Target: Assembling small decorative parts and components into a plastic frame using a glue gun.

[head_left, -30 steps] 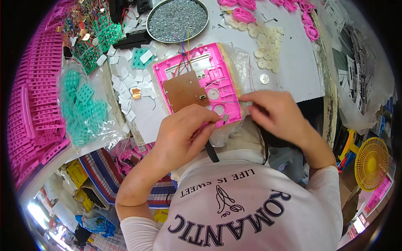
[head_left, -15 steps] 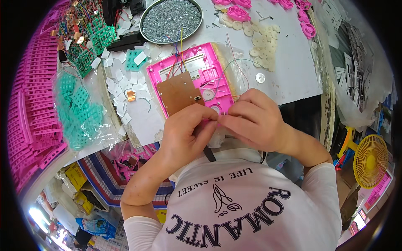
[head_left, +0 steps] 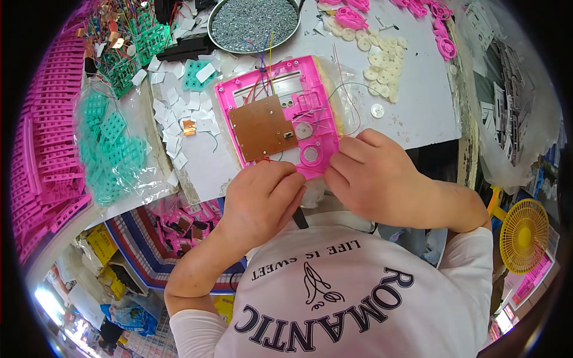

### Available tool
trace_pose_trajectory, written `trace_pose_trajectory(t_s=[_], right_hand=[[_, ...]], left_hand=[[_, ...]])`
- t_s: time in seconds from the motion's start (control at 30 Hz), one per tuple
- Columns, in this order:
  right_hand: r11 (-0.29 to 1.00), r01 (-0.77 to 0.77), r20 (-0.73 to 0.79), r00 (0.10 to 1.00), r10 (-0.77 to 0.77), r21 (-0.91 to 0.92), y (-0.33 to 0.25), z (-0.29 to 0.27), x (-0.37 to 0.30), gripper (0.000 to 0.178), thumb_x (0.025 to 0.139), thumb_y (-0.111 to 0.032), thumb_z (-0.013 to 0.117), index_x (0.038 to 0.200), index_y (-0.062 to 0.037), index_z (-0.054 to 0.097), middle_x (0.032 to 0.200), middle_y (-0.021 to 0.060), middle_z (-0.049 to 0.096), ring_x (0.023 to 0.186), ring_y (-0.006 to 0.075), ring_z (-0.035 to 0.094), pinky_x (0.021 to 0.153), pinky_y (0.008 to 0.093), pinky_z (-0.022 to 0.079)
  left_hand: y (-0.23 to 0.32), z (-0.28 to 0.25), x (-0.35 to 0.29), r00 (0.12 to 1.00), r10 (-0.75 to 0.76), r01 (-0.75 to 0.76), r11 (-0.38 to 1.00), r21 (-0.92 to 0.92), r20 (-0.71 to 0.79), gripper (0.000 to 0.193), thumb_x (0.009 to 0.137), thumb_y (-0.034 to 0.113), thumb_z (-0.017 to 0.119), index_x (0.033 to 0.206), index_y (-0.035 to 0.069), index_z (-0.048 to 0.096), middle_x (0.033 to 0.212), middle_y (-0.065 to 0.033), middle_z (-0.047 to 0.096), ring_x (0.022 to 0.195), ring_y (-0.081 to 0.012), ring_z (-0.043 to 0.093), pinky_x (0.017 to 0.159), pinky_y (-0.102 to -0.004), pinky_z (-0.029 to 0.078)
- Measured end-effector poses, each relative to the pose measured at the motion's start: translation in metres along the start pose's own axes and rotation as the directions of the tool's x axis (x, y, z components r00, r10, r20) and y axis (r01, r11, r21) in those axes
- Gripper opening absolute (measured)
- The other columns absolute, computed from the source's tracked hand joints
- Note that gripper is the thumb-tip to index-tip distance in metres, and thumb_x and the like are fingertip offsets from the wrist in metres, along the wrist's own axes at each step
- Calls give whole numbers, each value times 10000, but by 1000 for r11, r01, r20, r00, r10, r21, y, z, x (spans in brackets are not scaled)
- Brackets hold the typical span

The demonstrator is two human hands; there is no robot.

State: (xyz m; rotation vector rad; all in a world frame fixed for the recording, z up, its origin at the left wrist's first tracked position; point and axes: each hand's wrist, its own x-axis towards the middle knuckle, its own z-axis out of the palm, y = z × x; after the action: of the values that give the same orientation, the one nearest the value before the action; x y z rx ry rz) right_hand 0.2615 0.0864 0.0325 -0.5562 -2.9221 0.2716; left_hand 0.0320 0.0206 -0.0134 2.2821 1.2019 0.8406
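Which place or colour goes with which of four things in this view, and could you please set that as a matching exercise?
1. Brown board
2. Small metal pieces
3. Round fan
4. Heap of turquoise pads

A. Inside a clear bag
B. Yellow, at the far right
C. Over the pink casing
D. In a round tray

Pairs: 1-C, 2-D, 3-B, 4-A

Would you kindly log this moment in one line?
left hand: at near edge of pink housing; right hand: its near right corner; brown board: over housing; round tray: beyond
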Motion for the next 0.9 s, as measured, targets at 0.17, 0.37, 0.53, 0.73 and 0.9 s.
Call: trace_pose_trajectory(t_s=[0.17, 0.37, 0.53, 0.73, 0.9], right_hand=[[1000, 1, 67, 998, -1, -13, 0, 2, 10, 121, 711, -185, 659, 780, -86, 656, 748, 9, 563, 806, 195, 546, 653, 331, 428], [962, 28, -169, 985, 19, 270, 28, 36, -17, 216, 708, -166, 778, 865, -73, 662, 782, 33, 581, 753, 233, 556, 617, 361, 427], [943, -37, -244, 962, 123, 331, 25, 49, -32, 216, 767, -145, 828, 894, -78, 667, 760, 27, 597, 688, 225, 562, 604, 356, 439], [940, -61, -301, 939, 168, 336, 17, 56, -43, 278, 785, -139, 821, 1025, -62, 704, 720, 23, 574, 630, 215, 539, 536, 351, 406], [974, -168, -155, 969, 191, 153, -16, 49, -59, 505, 760, -107, 754, 1238, 34, 674, 649, 16, 521, 584, 181, 507, 510, 330, 393]], left_hand=[[-5, 2, -1, 999, -2, 2, 1000, -8, 33, 305, 723, 38, 819, 986, 66, 668, 924, -67, 659, 761, -278, 629, 634, -390, 513], [-9, 2, -6, 999, -5, 7, 1000, -28, 47, 278, 743, 51, 809, 985, 71, 673, 905, -61, 656, 766, -273, 632, 636, -393, 518], [-1, 6, -3, 999, -3, 2, 1000, 18, 39, 371, 761, 68, 795, 1114, 74, 680, 1007, -62, 650, 822, -268, 624, 710, -391, 491], [10, 19, 2, 990, 62, -79, 987, 142, 124, 500, 781, 164, 769, 1260, 67, 665, 1095, -46, 630, 927, -229, 590, 867, -413, 427], [18, 19, 2, 968, 120, -188, 928, 321, 218, 485, 799, 189, 706, 1252, 22, 676, 1099, -56, 630, 938, -215, 578, 875, -414, 433]])
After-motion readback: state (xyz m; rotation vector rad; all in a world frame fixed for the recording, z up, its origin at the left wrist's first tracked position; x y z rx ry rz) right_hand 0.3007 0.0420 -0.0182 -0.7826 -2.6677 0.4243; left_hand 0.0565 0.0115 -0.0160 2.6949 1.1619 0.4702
